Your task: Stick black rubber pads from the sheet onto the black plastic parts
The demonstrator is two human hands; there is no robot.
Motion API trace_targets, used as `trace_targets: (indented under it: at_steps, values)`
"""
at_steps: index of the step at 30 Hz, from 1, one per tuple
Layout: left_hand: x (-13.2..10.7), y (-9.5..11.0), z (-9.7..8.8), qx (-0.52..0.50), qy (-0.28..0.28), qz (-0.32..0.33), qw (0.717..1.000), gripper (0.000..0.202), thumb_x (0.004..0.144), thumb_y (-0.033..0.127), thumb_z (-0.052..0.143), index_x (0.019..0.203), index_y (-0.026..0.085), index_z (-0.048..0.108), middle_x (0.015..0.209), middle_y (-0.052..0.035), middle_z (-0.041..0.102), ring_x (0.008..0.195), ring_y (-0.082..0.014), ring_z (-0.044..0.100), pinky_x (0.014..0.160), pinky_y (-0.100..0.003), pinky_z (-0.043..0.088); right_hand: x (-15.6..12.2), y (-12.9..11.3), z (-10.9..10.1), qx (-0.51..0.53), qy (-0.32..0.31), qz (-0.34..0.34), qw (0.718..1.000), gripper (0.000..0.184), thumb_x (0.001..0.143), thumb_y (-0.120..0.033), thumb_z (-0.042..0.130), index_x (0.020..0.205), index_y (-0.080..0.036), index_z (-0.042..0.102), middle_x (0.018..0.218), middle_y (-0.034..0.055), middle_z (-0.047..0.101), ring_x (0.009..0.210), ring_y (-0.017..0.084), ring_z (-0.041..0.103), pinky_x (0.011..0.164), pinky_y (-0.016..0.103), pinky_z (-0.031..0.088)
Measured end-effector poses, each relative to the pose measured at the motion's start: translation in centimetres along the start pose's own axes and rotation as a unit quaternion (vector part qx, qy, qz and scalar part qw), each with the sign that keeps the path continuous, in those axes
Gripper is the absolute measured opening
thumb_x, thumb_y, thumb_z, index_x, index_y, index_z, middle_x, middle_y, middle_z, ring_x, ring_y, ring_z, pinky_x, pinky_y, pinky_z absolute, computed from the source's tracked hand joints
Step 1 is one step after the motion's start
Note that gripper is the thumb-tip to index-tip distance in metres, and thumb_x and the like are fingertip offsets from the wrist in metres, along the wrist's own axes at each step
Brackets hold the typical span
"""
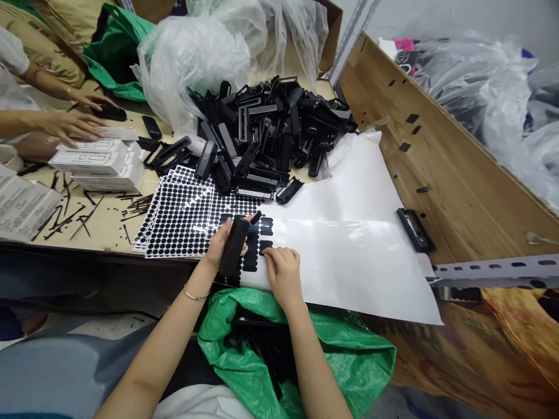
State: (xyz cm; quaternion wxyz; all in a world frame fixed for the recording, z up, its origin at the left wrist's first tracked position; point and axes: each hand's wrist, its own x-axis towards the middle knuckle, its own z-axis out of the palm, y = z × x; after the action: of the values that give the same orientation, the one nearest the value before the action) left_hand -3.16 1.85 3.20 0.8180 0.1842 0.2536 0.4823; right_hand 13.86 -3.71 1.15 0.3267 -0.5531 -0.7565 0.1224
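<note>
My left hand point(217, 244) is wrapped round a long black plastic casing point(234, 247), held tilted above the sticker sheets. A small black oval piece point(255, 218), which looks like a sticker, shows at the tip of a left finger. My right hand point(283, 270) is closed in a pinch, its fingertips at the edge of a black oval sticker point(265, 245) on the white backing sheet point(340, 250). Whether that sticker has lifted from the sheet, I cannot tell. Sheets of round black stickers point(179, 215) lie to the left of the casing.
A heap of black plastic casings point(271, 128) lies behind the sheets. Below my arms hangs a green sack point(349, 349) with black parts inside. White boxes point(100, 160) stand at left beside another person's hands point(72, 125). A wooden board point(437, 157) walls the right side.
</note>
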Motion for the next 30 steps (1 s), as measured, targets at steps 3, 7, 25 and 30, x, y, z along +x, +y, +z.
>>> trace_targets:
  at_steps: [3, 7, 25, 30]
  values:
    - [0.1, -0.1, -0.2, 0.007, 0.002, 0.0, 1.0, 0.064, 0.094, 0.05, 0.042, 0.139, 0.005, 0.044, 0.042, 0.0078, 0.04, 0.033, -0.0078, 0.037, 0.037, -0.019, 0.033, -0.1, 0.0, 0.0, -0.007, 0.0, 0.001, 1.0, 0.021, 0.097, -0.018, 0.041, 0.095, -0.021, 0.061, 0.081, 0.0023, 0.066, 0.076, 0.018, 0.054, 0.085, 0.035, 0.036]
    - [0.5, -0.3, -0.7, 0.04, 0.016, -0.002, 0.999, 0.062, 0.093, 0.049, 0.045, 0.139, 0.008, 0.046, 0.046, 0.0067, 0.045, 0.033, -0.0075, 0.04, 0.036, -0.019, 0.033, -0.1, 0.0, 0.0, -0.025, -0.008, -0.003, 1.0, 0.022, 0.098, -0.019, 0.041, 0.097, -0.021, 0.062, 0.08, 0.0026, 0.065, 0.077, 0.018, 0.053, 0.085, 0.035, 0.035]
    - [1.0, -0.8, -1.6, 0.089, 0.02, 0.016, 0.996, 0.066, 0.086, 0.054, 0.056, 0.136, 0.011, 0.051, 0.051, 0.0052, 0.052, 0.035, -0.0083, 0.047, 0.035, -0.02, 0.037, -0.1, 0.9, -0.5, 0.025, -0.024, 0.018, 0.999, 0.024, 0.097, -0.021, 0.041, 0.095, -0.024, 0.065, 0.08, 0.0026, 0.062, 0.077, 0.019, 0.054, 0.082, 0.037, 0.041]
    - [0.9, -0.7, -1.4, 0.091, 0.024, 0.011, 0.995, 0.063, 0.088, 0.053, 0.054, 0.136, 0.011, 0.051, 0.052, 0.0051, 0.053, 0.033, -0.0074, 0.045, 0.035, -0.02, 0.036, -0.2, 1.0, -0.2, 0.004, -0.021, 0.008, 1.0, 0.025, 0.097, -0.022, 0.043, 0.096, -0.024, 0.067, 0.078, 0.0028, 0.061, 0.076, 0.019, 0.054, 0.083, 0.038, 0.042]
